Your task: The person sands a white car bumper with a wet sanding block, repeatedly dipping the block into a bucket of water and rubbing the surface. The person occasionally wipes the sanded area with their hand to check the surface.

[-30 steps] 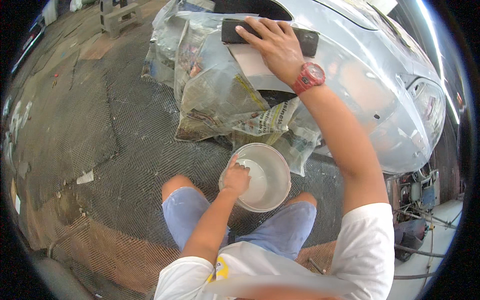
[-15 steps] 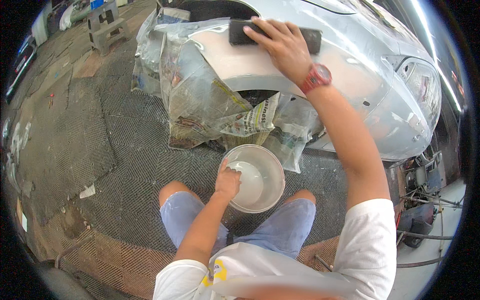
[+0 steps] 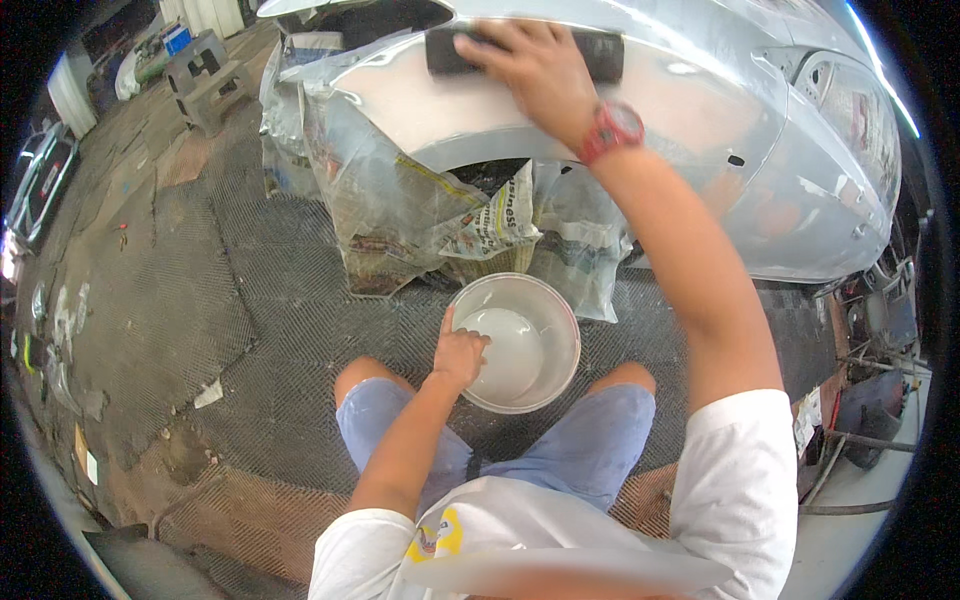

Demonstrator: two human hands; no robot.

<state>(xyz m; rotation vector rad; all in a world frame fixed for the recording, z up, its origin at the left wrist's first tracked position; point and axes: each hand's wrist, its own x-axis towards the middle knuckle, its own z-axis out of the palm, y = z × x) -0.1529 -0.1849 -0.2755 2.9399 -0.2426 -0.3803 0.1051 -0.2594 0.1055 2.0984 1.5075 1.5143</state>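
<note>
Black block (image 3: 603, 58) on the car (image 3: 700, 120): clasps it with right hand (image 3: 545, 82), grip spread over its back, likely for even pressure. Near the car, pinches bucket (image 3: 558, 350) rim with left hand (image 3: 460, 356), grip closed, probably for steadiness.

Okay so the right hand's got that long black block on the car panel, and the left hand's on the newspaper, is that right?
Not quite: the head view shows the left hand on the rim of the pale bucket. The right hand does have the long black block on the car panel.
</note>
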